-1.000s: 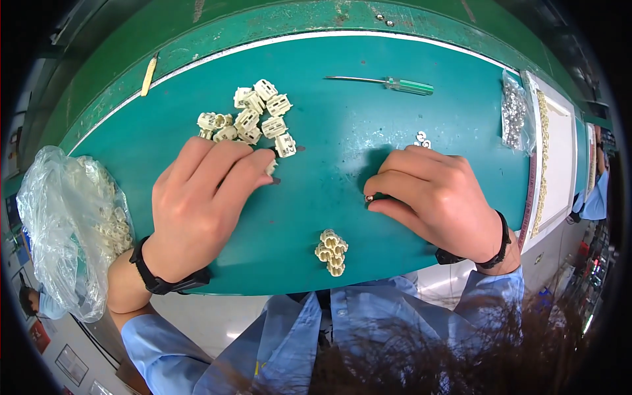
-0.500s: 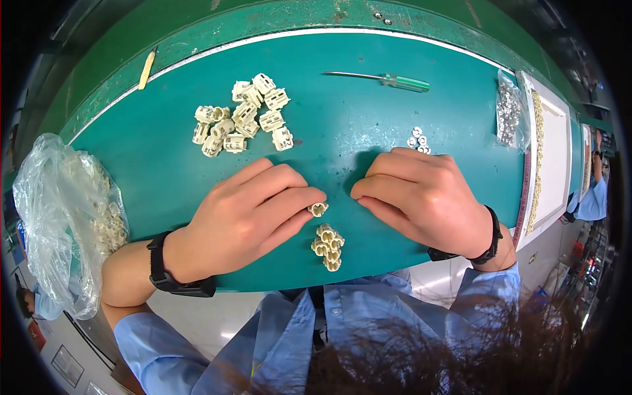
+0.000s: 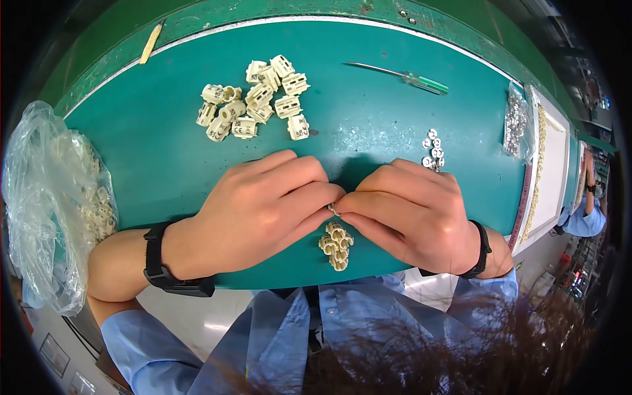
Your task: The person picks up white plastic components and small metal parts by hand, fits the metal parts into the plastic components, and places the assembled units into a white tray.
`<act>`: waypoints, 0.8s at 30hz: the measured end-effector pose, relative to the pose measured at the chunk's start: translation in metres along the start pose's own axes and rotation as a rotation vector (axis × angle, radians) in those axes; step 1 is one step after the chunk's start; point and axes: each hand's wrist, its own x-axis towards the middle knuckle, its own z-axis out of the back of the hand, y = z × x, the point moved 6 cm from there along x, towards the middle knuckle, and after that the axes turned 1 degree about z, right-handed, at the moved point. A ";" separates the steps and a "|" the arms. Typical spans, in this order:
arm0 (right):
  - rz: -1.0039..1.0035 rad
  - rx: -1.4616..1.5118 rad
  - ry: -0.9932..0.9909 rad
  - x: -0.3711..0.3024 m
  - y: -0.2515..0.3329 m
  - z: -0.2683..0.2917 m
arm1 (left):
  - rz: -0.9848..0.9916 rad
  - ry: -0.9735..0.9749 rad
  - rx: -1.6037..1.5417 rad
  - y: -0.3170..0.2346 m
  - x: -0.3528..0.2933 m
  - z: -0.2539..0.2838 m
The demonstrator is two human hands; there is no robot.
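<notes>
Between the fingertips of my left hand [image 3: 270, 207] is a small cream plastic socket piece [image 3: 334, 209], mostly covered by the fingers. My right hand [image 3: 418, 217] is closed in a pinch and meets the piece from the right. Whatever its fingertips hold is hidden. Just below both hands, near the table's front edge, a tight cluster of cream socket pieces [image 3: 337, 247] stands with open ends up. Beyond my left hand lies a loose pile of several more cream socket pieces [image 3: 260, 97]. Small shiny metal parts [image 3: 433, 150] lie beyond my right hand.
A screwdriver [image 3: 424, 83] with a green handle lies at the far right of the green table [image 3: 368, 125]. A clear bag of cream pieces [image 3: 59, 204] sits at left, a bag of metal parts [image 3: 517, 125] at right beside a white tray [image 3: 552, 164]. A yellowish stick [image 3: 151, 43] rests far left.
My right hand has moved left, its fingertips coming to the socket piece in my left hand. My view has shifted slightly, so the table's things appear higher and mostly further right.
</notes>
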 end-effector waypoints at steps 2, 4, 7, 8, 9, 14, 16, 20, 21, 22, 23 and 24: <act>0.020 -0.005 -0.005 -0.001 0.000 0.000 | -0.014 -0.005 -0.001 0.000 0.000 0.000; 0.031 -0.008 -0.008 -0.001 0.000 -0.001 | -0.014 -0.006 0.000 0.000 0.000 0.000; 0.042 -0.019 -0.023 -0.002 0.000 -0.002 | -0.017 -0.008 -0.001 0.000 0.001 0.000; 0.041 -0.020 -0.024 -0.002 0.000 -0.002 | -0.015 -0.006 -0.002 0.000 0.001 0.000; 0.043 -0.016 -0.026 -0.003 0.000 -0.002 | -0.014 -0.003 -0.003 0.000 0.001 -0.001; 0.048 -0.010 -0.026 -0.003 0.000 -0.001 | -0.008 0.006 0.008 -0.001 0.001 0.000; 0.046 -0.013 -0.024 -0.002 0.000 -0.001 | -0.008 0.007 0.009 -0.001 0.001 0.001; 0.051 0.001 -0.023 -0.002 0.000 0.000 | -0.007 0.003 0.008 -0.001 0.000 0.002; 0.059 -0.009 -0.024 -0.002 -0.001 0.001 | -0.005 -0.001 0.005 -0.001 -0.001 0.002; 0.067 -0.018 -0.026 -0.002 -0.001 0.001 | -0.003 -0.005 0.003 -0.001 -0.001 0.002; 0.076 -0.027 -0.027 -0.002 -0.001 0.002 | -0.003 -0.006 0.004 -0.001 -0.001 0.002; 0.078 -0.028 -0.027 -0.002 0.000 0.003 | -0.001 -0.008 0.003 0.000 -0.001 0.002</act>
